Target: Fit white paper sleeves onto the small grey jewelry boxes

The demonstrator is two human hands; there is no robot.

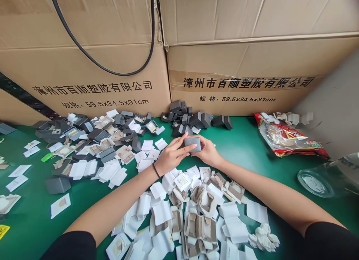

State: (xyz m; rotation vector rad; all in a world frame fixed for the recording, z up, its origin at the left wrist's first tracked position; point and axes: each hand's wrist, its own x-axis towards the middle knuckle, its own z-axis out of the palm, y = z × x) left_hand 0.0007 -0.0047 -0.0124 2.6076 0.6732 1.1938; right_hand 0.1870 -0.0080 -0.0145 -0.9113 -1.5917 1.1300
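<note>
Both hands meet over the middle of the green table, around one small dark grey box [192, 144]. My left hand [174, 153] has its fingers laid across the near side and top of the box. From the right, my right hand [208, 150] grips the same box, its fingers partly hidden behind it. The box looks closed. Just beyond my hands sits a pile of similar dark grey boxes [199, 119]. Below them spreads a heap of white and grey folded card inserts [200, 230].
More grey boxes [97, 135] and white cards [80, 169] cover the left side. Large cardboard cartons [112, 65] wall off the back, with a black cable [112, 71] hanging in front. At right lie a red snack bag [291, 136], a clear jar [322, 179] and crumpled tissue [263, 237].
</note>
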